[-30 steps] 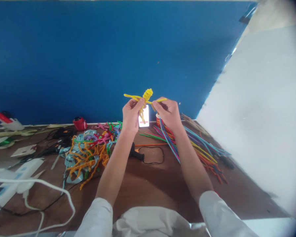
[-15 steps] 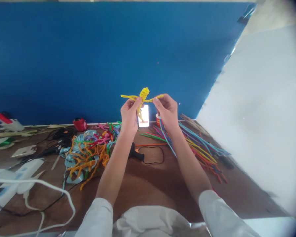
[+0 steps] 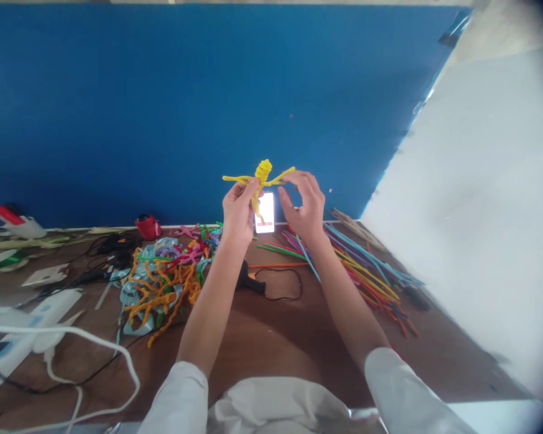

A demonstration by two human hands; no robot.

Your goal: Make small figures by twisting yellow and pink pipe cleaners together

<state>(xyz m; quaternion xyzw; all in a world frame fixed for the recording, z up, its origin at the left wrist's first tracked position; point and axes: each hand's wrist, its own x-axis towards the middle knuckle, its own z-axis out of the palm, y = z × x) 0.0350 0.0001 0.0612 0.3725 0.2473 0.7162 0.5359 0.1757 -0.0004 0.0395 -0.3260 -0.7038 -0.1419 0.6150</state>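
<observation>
A yellow pipe-cleaner figure (image 3: 263, 171) with a coiled top and thin limbs stands up in front of the blue panel. My left hand (image 3: 239, 211) pinches it at the middle, just below the coil. One limb points left past my left thumb, and another rises to the right. My right hand (image 3: 306, 205) is beside the right limb, its thumb and fingers apart; the fingertips are at the limb's end, and whether they touch it I cannot tell. Behind the figure a phone (image 3: 265, 214) with a lit screen stands upright.
To the left lies a heap of twisted orange and multicoloured pipe cleaners (image 3: 163, 289). Loose straight pipe cleaners (image 3: 366, 271) spread at right. A black glue gun (image 3: 252, 282) with a cord lies between. A white power strip (image 3: 36, 331) and cable (image 3: 131, 367) occupy the near left.
My right thumb has dropped away from the right limb and the fingers have spread. That limb now tilts up more, its strands apart. My left hand keeps its pinch.
</observation>
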